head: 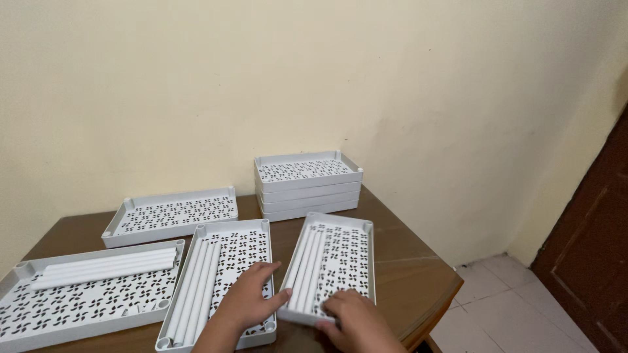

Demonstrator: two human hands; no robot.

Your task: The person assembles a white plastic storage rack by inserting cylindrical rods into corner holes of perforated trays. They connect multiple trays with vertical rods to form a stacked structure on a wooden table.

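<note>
Plain cream wall (261, 78) behind, faint smudges; second cream wall (575, 163) meets it at corner on right. Dark brown wooden worktop (412, 268), glossy, rounded corner, pushed against wall. Pale tiled floor (497, 307) lower right. Dark brown wooden door (598, 261) at right edge. Soft, even light.

Brown wooden table (405, 261), 4 single white perforated trays (171, 214), 1 tray stack (307, 185)
</note>
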